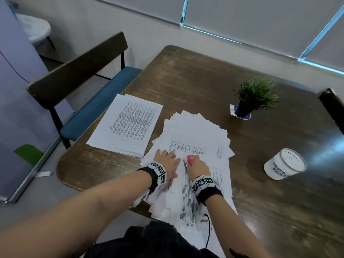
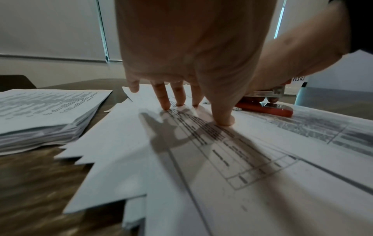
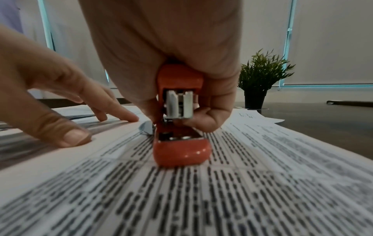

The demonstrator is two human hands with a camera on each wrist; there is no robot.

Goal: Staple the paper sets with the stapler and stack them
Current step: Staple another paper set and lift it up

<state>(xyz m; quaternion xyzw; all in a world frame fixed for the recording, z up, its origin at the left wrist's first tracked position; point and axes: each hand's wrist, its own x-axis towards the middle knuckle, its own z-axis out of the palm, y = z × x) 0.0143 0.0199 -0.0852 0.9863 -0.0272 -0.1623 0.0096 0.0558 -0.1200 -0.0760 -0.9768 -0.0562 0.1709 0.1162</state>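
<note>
The red stapler stands on the printed sheets with its base flat on the paper and its top arm raised, gripped from above by the right hand, whose fingers and thumb curl round its sides. A turned-up corner of paper sits just at the stapler's left, beside its mouth — whether it is fully between the arms cannot be told from the wrist view. Just left of the right hand, the left hand lies spread, its fingertips pressing the top sheet flat against the fanned pile of paper sets beneath both hands. Further left of the left hand, apart from the fan, lies a squared stack of printed sets, which looks to be the finished pile. Beyond the right hand stand a small potted plant and, off to its right, a white cup on the wooden table. The step in hand seems to be the stapling itself: the next move calls for the corner seated in the mouth, a firm downward squeeze — the left hand steadying the sheets — then carrying the set to the stack.
</note>
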